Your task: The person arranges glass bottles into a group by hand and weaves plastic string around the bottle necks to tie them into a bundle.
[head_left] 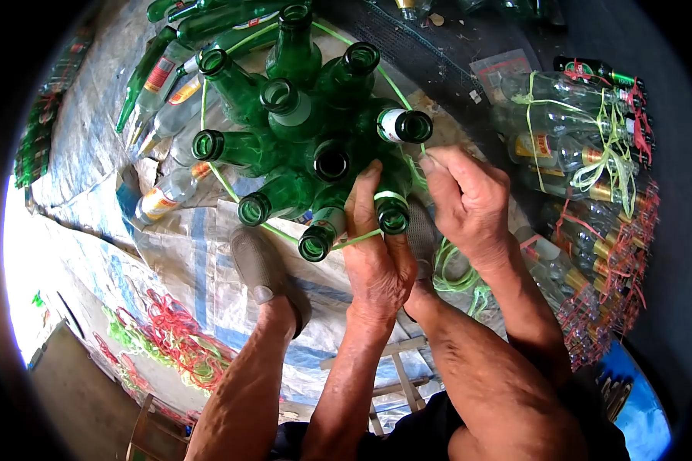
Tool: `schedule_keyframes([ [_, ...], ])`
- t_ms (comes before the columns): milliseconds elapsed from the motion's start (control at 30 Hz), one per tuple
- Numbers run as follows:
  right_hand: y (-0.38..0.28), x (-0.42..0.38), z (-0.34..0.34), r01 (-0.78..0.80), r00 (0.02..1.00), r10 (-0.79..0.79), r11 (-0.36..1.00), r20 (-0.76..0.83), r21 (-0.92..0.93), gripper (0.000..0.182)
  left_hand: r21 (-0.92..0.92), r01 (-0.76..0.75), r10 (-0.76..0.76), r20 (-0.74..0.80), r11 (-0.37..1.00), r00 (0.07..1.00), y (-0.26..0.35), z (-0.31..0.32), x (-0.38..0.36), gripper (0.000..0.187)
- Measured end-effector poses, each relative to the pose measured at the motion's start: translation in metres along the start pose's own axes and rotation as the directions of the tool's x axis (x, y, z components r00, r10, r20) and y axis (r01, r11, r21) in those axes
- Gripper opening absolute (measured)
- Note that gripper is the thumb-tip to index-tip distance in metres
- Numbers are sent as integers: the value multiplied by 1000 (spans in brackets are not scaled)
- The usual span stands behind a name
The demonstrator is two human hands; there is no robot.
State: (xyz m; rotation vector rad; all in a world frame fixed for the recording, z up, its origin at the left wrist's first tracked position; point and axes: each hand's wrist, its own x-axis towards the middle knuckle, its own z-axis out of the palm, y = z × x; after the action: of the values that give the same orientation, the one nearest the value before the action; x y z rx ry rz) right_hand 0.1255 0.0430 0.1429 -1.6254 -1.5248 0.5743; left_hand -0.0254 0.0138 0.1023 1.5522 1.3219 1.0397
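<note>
Several green glass bottles [288, 115] stand upright in a tight cluster before me, necks toward the camera. A thin light-green plastic string [205, 104] runs in a loop around the cluster. My left hand [377, 265] is closed around the neck of a near-side green bottle [393, 212], its fingers reaching in among the necks; string also shows around that neck. To the right, my right hand [469, 196] pinches the string at the cluster's edge, thumb and forefinger together. Loose coils of green string [455, 269] hang below my right hand.
Bundles of clear bottles [569, 138] tied with string lie at right. Loose bottles [161, 92] lie at upper left. A tangle of red and green string [177, 338] rests on the sheet [169, 250] at lower left. My shoes [257, 265] flank the cluster's near side.
</note>
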Motion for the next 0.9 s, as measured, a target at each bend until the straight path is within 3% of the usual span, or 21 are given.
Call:
schedule_keyframes([
  [133, -3, -3, 1, 16, 1000, -16, 1000, 2, -26, 12, -22, 55, -55, -12, 998, 998, 5, 2, -3, 44],
  [467, -6, -11, 3, 26, 1000, -26, 999, 0, -38, 19, -1, 32, -32, -55, 999, 998, 8, 6, -3, 44],
  [600, -11, -10, -2, 96, 995, -96, 984, 3, -149, 21, -6, 23, -24, -77, 1000, 997, 14, 9, -1, 43],
  [633, -9, -11, -1, 114, 993, -114, 979, 11, -170, 23, -6, 87, -87, -66, 996, 994, 19, 9, -1, 44],
  [700, -9, -14, 3, 93, 995, -97, 986, -18, -141, 25, 47, 8, -2, -117, 999, 993, 18, 13, 2, 44],
  [900, -10, -16, 1, 163, 982, -179, 967, -65, -196, 30, 19, 46, -44, -98, 999, 994, 22, 11, 4, 44],
])
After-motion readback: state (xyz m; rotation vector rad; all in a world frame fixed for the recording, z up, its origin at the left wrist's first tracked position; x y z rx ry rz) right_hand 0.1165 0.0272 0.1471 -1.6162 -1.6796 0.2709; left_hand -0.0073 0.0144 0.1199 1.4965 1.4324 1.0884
